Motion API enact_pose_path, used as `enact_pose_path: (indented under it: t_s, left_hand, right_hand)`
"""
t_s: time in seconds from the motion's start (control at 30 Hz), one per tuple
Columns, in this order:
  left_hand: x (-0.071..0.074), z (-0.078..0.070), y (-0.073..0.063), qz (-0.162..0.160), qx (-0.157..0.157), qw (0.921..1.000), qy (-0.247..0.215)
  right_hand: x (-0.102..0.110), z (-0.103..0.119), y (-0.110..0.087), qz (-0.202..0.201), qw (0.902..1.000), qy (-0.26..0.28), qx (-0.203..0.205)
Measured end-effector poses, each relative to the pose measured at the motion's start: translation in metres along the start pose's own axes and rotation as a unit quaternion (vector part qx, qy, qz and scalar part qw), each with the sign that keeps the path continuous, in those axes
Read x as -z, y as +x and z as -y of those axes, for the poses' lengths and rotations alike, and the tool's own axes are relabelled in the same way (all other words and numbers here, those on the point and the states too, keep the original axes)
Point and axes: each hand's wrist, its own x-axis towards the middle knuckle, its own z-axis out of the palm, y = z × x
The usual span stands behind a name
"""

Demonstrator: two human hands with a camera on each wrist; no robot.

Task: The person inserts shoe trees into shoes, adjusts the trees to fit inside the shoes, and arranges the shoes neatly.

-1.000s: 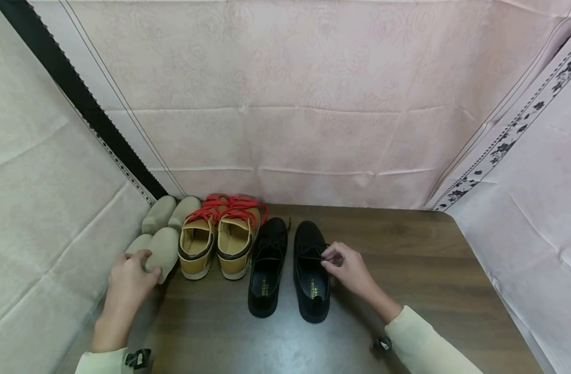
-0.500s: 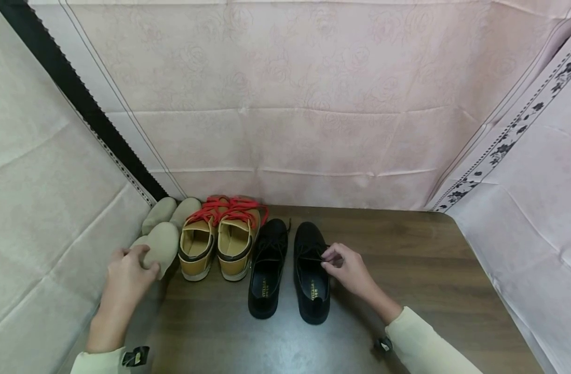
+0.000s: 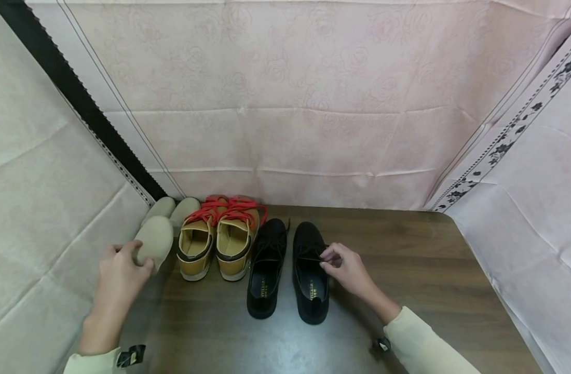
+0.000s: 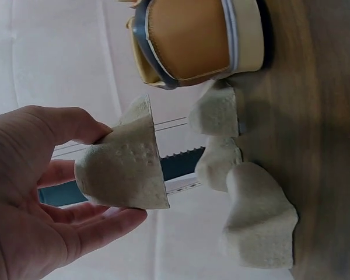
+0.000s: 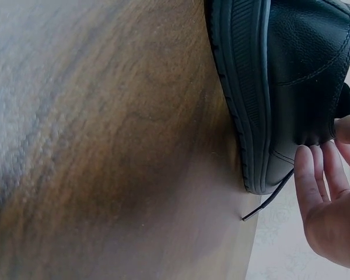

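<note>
At lower left of the frame, the fingers of your left hand (image 3: 119, 275) pinch a beige moulded insert (image 3: 155, 239), probably light, stiff yet dentable, best taken by its rounded end; your right hand's (image 3: 348, 266) pinch the nearer black shoe (image 3: 310, 270)

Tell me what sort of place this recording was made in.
Probably a staged recording corner, though the pictures cannot confirm it: creased, faintly patterned coverings enclose a wood-grain surface on three sides, and black shoes and tan shoes stand on it side by side.
</note>
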Motion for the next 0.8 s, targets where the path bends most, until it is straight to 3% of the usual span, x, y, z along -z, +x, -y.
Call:
enact_pose_path:
  t_s: [0.37,0.8]
  left_hand:
    - [0.009,-0.018,0.005,-0.02,-0.017,0.9996,-0.009]
    - [0.005,-0.037,0.007,-0.039,-0.075,0.9964,-0.005]
  right_hand:
    - [0.001,-0.002,0.002,0.003,1.0,0.002,0.002]
    - [0.001,-0.003,0.001,0.007,0.9999,0.007,-0.005]
